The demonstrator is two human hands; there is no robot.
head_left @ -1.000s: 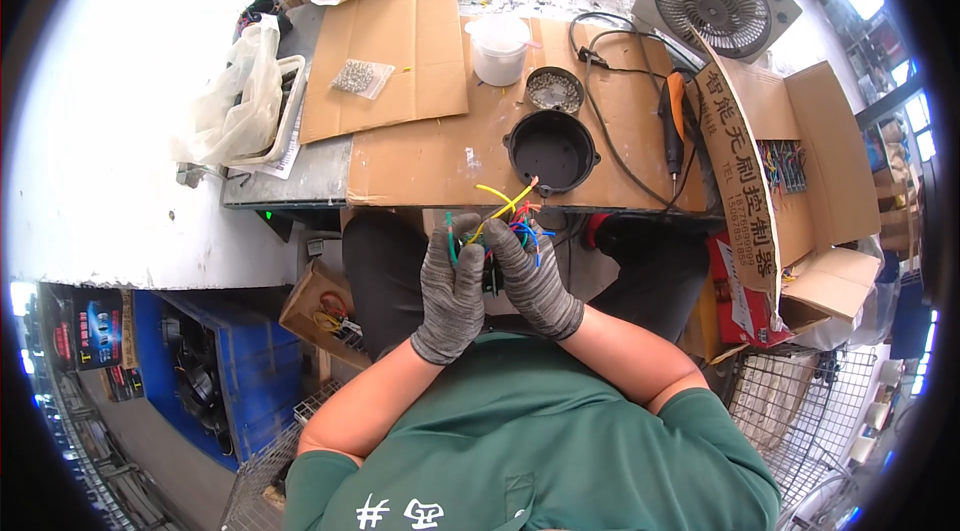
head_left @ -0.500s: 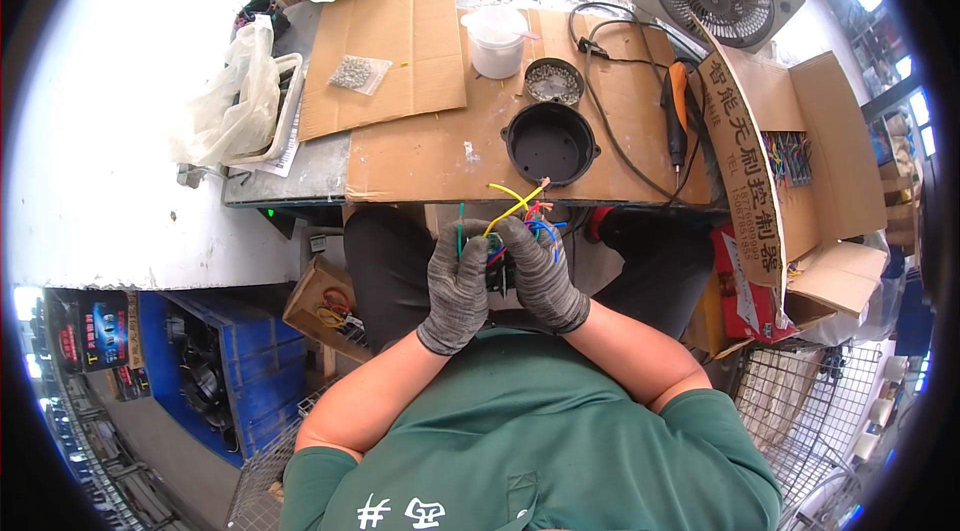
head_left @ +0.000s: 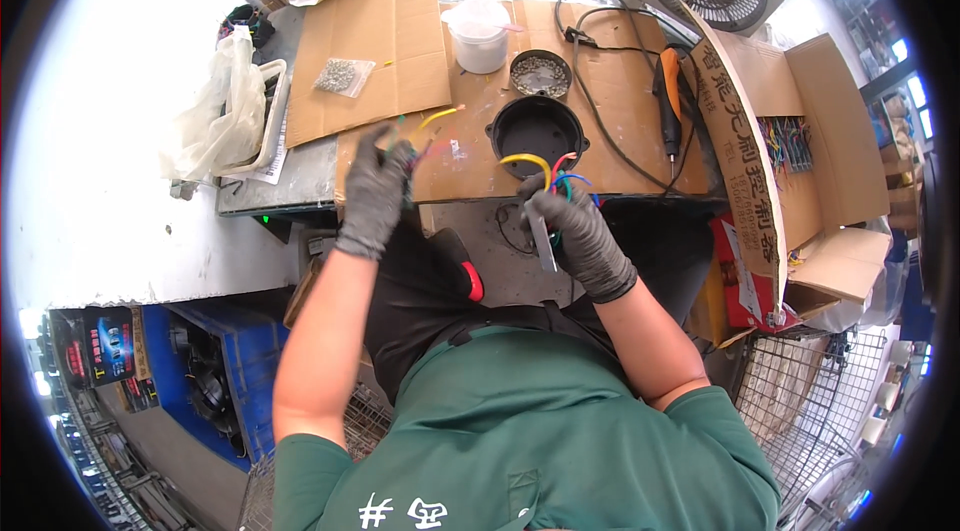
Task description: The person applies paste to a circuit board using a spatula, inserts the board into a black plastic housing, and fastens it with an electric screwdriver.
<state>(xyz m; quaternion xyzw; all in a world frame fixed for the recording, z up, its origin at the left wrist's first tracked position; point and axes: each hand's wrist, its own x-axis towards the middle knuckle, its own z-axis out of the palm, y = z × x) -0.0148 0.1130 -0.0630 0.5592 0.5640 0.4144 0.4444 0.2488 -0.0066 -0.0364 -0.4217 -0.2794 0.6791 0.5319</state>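
Swinging away from my grey-gloved right hand (head_left: 582,231), my left hand (head_left: 375,193) grasps blurred multicoloured wires (head_left: 437,116) near 8 o'clock of the round black bowl (head_left: 515,135); the right, at 5, clasps a flat grey plate (head_left: 541,241) and yellow-red-blue leads (head_left: 528,158). I'd keep strands untangled.

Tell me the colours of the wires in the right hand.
The wires in the right hand show yellow, red, blue and green, best in the head view.
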